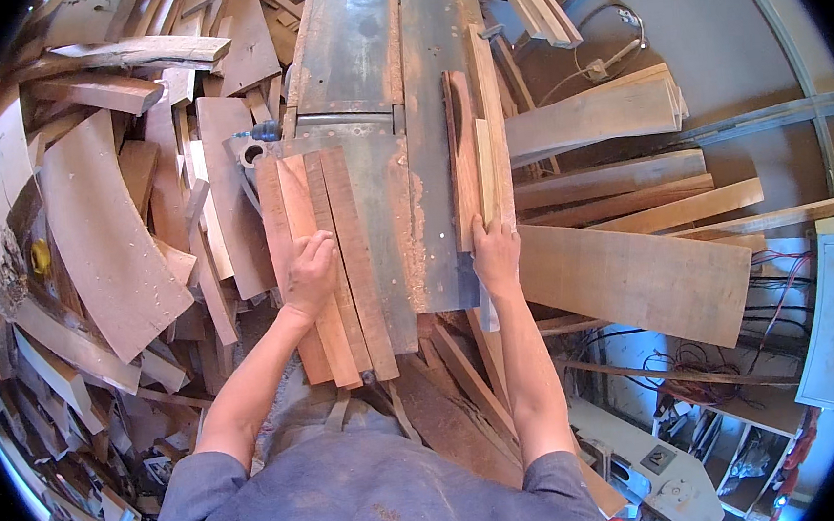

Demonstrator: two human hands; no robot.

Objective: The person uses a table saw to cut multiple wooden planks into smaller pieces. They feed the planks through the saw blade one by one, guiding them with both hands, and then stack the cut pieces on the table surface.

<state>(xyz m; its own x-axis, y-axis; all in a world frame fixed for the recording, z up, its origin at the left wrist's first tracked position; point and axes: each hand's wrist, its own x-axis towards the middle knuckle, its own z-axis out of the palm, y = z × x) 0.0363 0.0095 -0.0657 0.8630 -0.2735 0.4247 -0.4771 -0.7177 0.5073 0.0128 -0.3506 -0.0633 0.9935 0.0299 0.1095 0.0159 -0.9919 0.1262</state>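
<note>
Head view: the left hand [310, 271] rests curled on boards [296, 196] lying left on the table [373, 205]; the right hand [497, 254] is bent at a strip's [465, 159] near end along the table's right side. Whether either pinches cannot be told. Wood judged stiff, fairly light, splintery; long edges offer best hold.

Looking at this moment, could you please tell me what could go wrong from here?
The wooden strips under the left hand overhang the near edge of the metal table, so they might slip off. The dark slot across that table may be a cutter; if it were running, which I cannot tell, fingers reaching forward could be hurt. The heaped boards on the left lie at loose angles and might slide.
</note>
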